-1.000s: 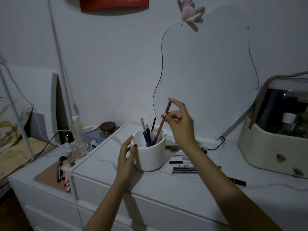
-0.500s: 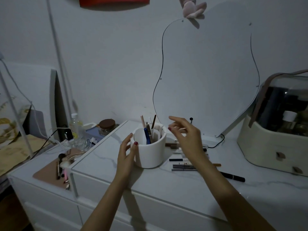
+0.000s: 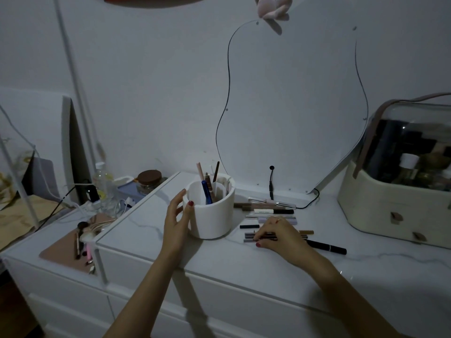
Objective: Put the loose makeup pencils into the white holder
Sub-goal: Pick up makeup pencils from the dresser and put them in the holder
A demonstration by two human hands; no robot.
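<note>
Head view: holder (image 3: 211, 215) stands upright on the dresser (image 3: 151, 230), several pencils inside. Left hand (image 3: 176, 222) rests at its nine o'clock side, fingers relaxed, thumb touching the wall. Loose pencils (image 3: 271, 211) lie at its three o'clock. Right hand (image 3: 277, 234) lies on the nearest ones, fingertips curled, pinching one.

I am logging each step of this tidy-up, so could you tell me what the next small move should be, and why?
Probably pinch one pencil from the loose makeup pencils and lift it toward the white holder. The right hand rests on that pile with fingertips at a pencil, the left hand steadies the holder, and many pencils lie on the dresser top.
</note>
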